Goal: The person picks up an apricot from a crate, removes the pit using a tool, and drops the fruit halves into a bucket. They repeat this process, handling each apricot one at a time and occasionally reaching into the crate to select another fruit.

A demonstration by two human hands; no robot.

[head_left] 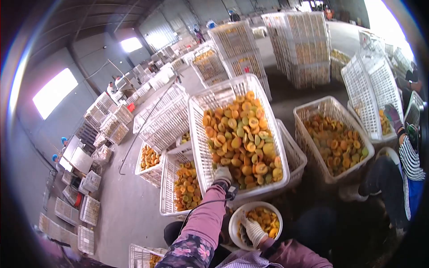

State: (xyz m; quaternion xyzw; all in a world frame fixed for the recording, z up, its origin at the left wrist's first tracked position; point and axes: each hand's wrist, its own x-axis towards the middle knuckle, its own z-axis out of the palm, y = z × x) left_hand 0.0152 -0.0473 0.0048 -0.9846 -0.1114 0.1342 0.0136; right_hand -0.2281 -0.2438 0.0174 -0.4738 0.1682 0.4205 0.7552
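A large white plastic crate of halved apricots stands tilted in front of me. My left hand, in a pale glove, is at the crate's near left edge, against the fruit. Its fingers look curled; what they hold is hidden. Below the crate is a round white bucket with orange apricot pieces inside. Over the bucket's left side, my right hand, in a whitish glove, has its fingers closed around something small and dark that I cannot make out.
More apricots fill crates to the left and right. Tall crate stacks stand ahead. At right sits a co-worker with a striped sleeve, one gloved hand raised by a tilted crate. A thin hooked rod is at left.
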